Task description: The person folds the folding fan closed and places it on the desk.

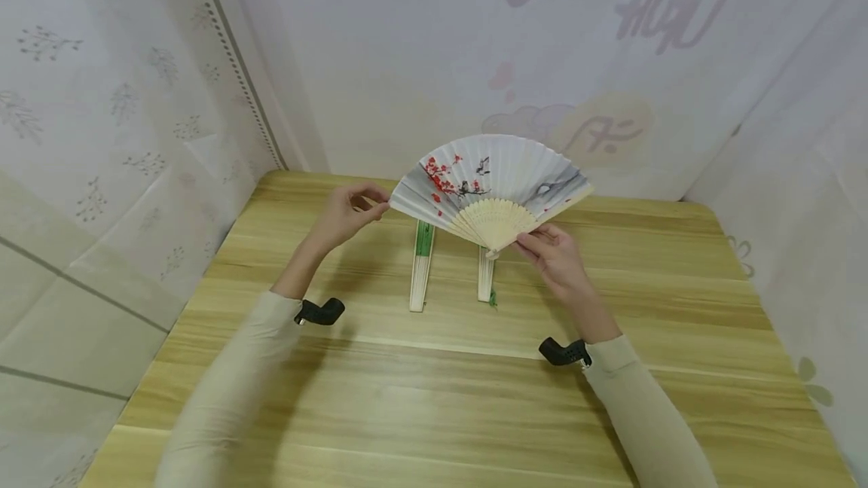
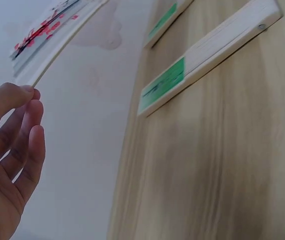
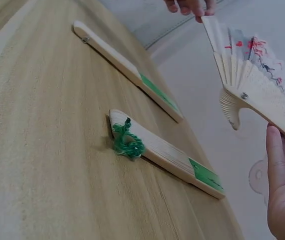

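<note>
A white folding fan (image 1: pixel 499 172) with red blossoms, small birds and pale wooden ribs is spread open above the table. My left hand (image 1: pixel 344 213) pinches its left outer corner between thumb and forefinger, the other fingers loosely bent. Near the pivot, my right hand (image 1: pixel 557 256) grips the right guard rib, thumb on the near side. Below the fan lie two folded fans with green panels. The left folded fan (image 1: pixel 419 277) shows most of its length; the right folded fan (image 1: pixel 485 281), which has a green tassel (image 3: pixel 128 142), is partly hidden by the spread fan.
The wood-grain table (image 1: pixel 407 413) reaches back to a pale printed curtain (image 1: pixel 380 59). Patterned cloth (image 1: pixel 102 134) hangs along the left side, and more cloth (image 1: pixel 807 194) stands at the right. Black curved pieces (image 1: pixel 324 312) stick out at both wrists.
</note>
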A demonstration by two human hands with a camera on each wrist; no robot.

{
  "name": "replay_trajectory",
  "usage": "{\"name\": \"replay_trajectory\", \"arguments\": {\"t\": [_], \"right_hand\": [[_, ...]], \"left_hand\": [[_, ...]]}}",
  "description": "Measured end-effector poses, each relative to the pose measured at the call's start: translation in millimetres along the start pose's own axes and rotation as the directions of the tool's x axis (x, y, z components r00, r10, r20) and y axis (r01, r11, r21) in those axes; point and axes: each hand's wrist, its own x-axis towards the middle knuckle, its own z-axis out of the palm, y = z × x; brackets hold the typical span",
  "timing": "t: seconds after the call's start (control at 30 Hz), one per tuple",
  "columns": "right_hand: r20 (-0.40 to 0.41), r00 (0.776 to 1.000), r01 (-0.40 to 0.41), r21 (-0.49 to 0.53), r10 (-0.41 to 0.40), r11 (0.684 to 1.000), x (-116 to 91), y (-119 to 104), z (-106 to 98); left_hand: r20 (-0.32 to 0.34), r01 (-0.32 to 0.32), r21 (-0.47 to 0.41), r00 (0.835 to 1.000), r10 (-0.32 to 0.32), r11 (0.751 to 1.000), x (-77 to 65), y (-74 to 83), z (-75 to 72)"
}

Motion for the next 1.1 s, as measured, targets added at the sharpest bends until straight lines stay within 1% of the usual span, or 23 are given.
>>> {"name": "replay_trajectory", "arguments": {"t": [0.07,0.13,0.23,0.3,0.47,0.57,0.7,0.83,0.97,1.1], "right_hand": [[0.001,1.000,-0.004,-0.016,0.004,1.000,4,3,4],[0.003,1.000,-0.004,-0.031,0.004,1.000,8,5,6],[-0.006,1.000,-0.005,-0.060,0.005,0.998,12,5,8],[-0.011,1.000,-0.012,-0.069,0.011,0.998,14,5,8],[-0.015,1.000,-0.020,-0.073,0.019,0.997,16,3,5],[-0.023,1.000,-0.021,-0.084,0.019,0.996,16,1,2],[-0.030,0.999,-0.025,-0.097,0.022,0.995,13,-4,-4],[-0.033,0.999,-0.026,-0.114,0.022,0.993,9,-7,-13],[-0.038,0.999,-0.018,-0.140,0.012,0.990,7,-7,-21],[-0.032,0.999,-0.015,-0.171,0.010,0.985,5,-7,-26]], "left_hand": [[-0.028,0.000,0.001,1.000,0.000,1.000,-0.8,2.3,-5.6],[-0.043,0.001,-0.005,0.999,-0.002,1.000,-2.5,9.5,-9.6],[-0.047,0.001,-0.008,0.999,-0.001,1.000,-5.0,21.7,-12.2],[-0.048,-0.007,-0.008,0.999,0.006,1.000,-6.4,26.6,-12.6],[-0.077,-0.015,-0.020,0.997,0.013,1.000,-7.5,24.7,-10.4],[-0.088,-0.008,-0.040,0.996,0.004,0.999,-7.4,21.4,-7.0],[-0.089,-0.002,-0.070,0.996,-0.004,0.998,-4.5,18.0,1.5],[-0.096,0.000,-0.116,0.995,-0.011,0.993,-0.4,17.6,11.6],[-0.109,0.013,-0.165,0.994,-0.031,0.986,1.4,17.9,20.1],[-0.123,0.030,-0.185,0.991,-0.054,0.982,2.0,17.4,26.6]]}}
